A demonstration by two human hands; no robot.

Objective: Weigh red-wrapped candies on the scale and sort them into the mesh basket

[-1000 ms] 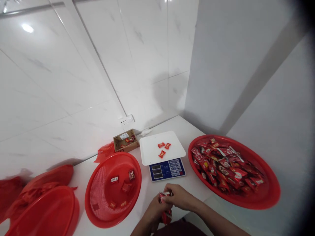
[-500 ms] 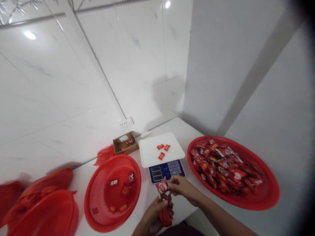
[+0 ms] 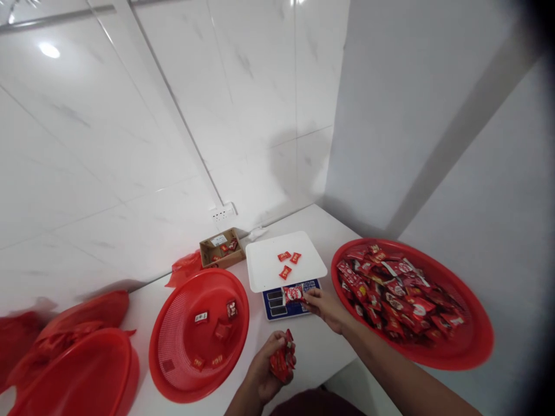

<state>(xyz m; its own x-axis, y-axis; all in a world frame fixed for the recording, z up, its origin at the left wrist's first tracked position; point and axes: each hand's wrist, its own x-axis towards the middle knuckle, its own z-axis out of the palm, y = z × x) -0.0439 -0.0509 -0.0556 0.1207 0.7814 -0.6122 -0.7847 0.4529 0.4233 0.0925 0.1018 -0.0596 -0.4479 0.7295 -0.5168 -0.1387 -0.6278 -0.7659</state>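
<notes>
My right hand (image 3: pixel 323 307) pinches one end of a red and white wrapped candy (image 3: pixel 293 294), which hangs over the keypad of the blue and white scale (image 3: pixel 281 312). Lower down, my left hand (image 3: pixel 266 364) is closed around a bunch of red wrapped candies (image 3: pixel 282 357). How many it holds I cannot tell. On the scale's white pan (image 3: pixel 264 266) lie three small red candies (image 3: pixel 285 271), apart from both hands.
A wide red basket (image 3: pixel 481 341) heaped with wrapped candies stands at right. Left of the scale, a red basket (image 3: pixel 162 323) holds several loose pieces. Behind it are a cardboard box (image 3: pixel 212 258) and a red plastic bag (image 3: pixel 185 267). Another red basket (image 3: pixel 82 375) stands far left.
My right hand has moved up and away from my left, carrying one candy from the bunch toward the scale. My left hand has dropped slightly left, still holding the others.
</notes>
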